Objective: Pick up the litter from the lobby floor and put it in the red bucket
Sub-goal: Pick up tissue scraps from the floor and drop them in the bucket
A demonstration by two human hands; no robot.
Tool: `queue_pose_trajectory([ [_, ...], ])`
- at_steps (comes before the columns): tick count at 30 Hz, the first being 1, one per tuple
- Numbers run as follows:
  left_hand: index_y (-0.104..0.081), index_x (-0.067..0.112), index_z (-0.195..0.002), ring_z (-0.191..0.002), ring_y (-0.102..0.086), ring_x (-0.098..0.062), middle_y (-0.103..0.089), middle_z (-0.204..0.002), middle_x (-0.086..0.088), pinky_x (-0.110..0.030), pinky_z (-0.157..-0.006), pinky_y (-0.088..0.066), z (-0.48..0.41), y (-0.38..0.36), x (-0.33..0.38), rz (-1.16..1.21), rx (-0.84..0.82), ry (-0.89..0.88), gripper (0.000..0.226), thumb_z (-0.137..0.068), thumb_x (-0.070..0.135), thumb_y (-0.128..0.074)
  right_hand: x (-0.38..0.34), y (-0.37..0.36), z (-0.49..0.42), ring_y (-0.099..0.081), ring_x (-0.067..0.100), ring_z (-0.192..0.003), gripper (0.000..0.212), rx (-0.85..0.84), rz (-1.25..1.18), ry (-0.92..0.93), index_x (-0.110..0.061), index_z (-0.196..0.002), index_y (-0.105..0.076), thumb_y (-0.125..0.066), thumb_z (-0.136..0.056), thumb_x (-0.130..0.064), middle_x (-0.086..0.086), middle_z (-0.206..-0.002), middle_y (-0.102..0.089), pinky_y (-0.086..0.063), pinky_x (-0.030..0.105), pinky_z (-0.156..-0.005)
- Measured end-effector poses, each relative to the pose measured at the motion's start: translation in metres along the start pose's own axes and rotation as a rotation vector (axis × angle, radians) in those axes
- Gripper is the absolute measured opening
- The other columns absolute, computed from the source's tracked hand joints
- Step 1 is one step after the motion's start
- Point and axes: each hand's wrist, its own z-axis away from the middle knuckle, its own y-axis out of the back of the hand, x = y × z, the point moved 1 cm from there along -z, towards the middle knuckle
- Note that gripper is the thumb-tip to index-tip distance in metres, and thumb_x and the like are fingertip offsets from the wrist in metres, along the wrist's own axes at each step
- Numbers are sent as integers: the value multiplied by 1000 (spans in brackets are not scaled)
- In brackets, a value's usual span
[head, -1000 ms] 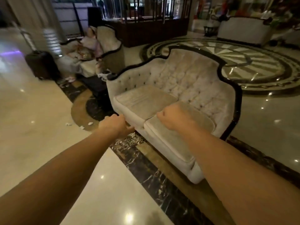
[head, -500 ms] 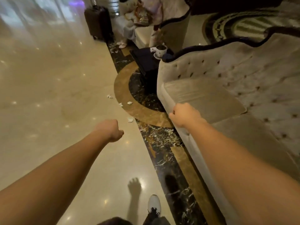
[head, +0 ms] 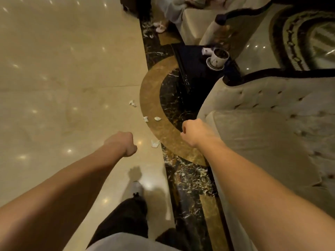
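Several small white paper scraps lie on the polished lobby floor ahead of me: the nearest scrap [head: 155, 143] sits between my hands, two more [head: 145, 119] [head: 157, 118] lie on the gold floor band, and a far scrap [head: 132, 103] lies on the cream marble. My left hand [head: 122, 143] is a closed fist with nothing visible in it, just left of the nearest scrap. My right hand [head: 192, 132] is also a fist, held above the gold band beside the sofa. No red bucket is in view.
A cream tufted sofa [head: 272, 127] with dark trim fills the right side. A dark side table [head: 195, 69] carries a white cup and saucer [head: 218, 58]. Another sofa [head: 195, 19] with a seated person's slippered feet [head: 160, 27] stands beyond. My own leg [head: 125, 214] steps forward below.
My view has tipped down and moved forward along the floor, so the scraps lie closer. Both fists stay closed. My leg has come into view.
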Motion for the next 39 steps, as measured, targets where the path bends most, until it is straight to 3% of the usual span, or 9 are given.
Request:
queue_pose_trajectory([
  [8,-57,13,-110,-84,-56,-25,-54,-91,-4,-33,-66,-44,-184,10,7,117,-120,-11,30,-85,30,-56,-33,-18,-213,-57,30,-81,17,-68,38,38,-20,-104,-55,-49,-88,-19,11,-99,-59,-45,37,-61],
  [10,-57,14,-110,-85,-57,-25,-58,-97,-6,-33,-66,-44,-243,-7,12,164,-142,6,30,-85,29,-57,-35,-45,-275,-54,28,-75,14,-58,22,44,-20,-101,-54,-49,-88,-20,9,-94,-58,-41,36,-58],
  [15,-51,15,-111,-88,-55,-27,-53,-95,-5,-35,-67,-43,-399,-94,25,308,-120,125,30,-87,31,-57,-24,-159,-436,-42,11,-54,8,51,-94,92,-21,-92,-49,-48,-92,-29,-1,-72,-51,-28,27,-47],
  [19,-50,15,-120,-102,-56,-31,-58,-113,-10,-39,-80,-49,-518,-206,49,470,-173,227,35,-87,26,-59,9,-297,-555,-57,21,-79,16,-2,-26,84,-20,-106,-55,-46,-95,-28,5,-95,-63,-38,29,-61],
  [22,-45,18,-127,-106,-53,-35,-52,-121,-12,-44,-88,-50,-583,-288,71,590,-224,348,44,-86,27,-61,43,-386,-619,-56,22,-83,21,-49,12,126,-19,-110,-54,-47,-93,-30,6,-100,-63,-36,31,-61],
  [27,-38,26,-136,-107,-55,-41,-45,-130,-16,-50,-89,-51,-658,-386,92,705,-251,510,58,-86,36,-66,71,-488,-716,-52,26,-98,35,-180,-59,234,-22,-125,-49,-49,-92,-31,9,-116,-56,-37,34,-69],
  [33,-41,26,-129,-109,-51,-45,-39,-127,-16,-51,-91,-49,-694,-451,111,695,-255,543,52,-86,42,-65,65,-566,-789,-31,35,-125,57,-323,-52,316,-41,-139,-35,-58,-89,-29,8,-142,-29,-36,46,-100],
  [36,-41,26,-126,-110,-44,-46,-34,-126,-17,-50,-89,-46,-702,-465,113,685,-224,585,45,-88,35,-64,60,-589,-798,-26,38,-123,57,-445,79,347,-38,-132,-42,-62,-85,-13,8,-142,-24,-37,48,-96],
  [39,-50,16,-113,-105,-46,-44,-37,-120,-18,-50,-89,-47,-709,-472,106,747,-165,608,24,-92,27,-58,60,-601,-806,-31,38,-120,40,-465,88,327,-20,-120,-50,-53,-84,-2,12,-139,-28,-36,41,-83],
])
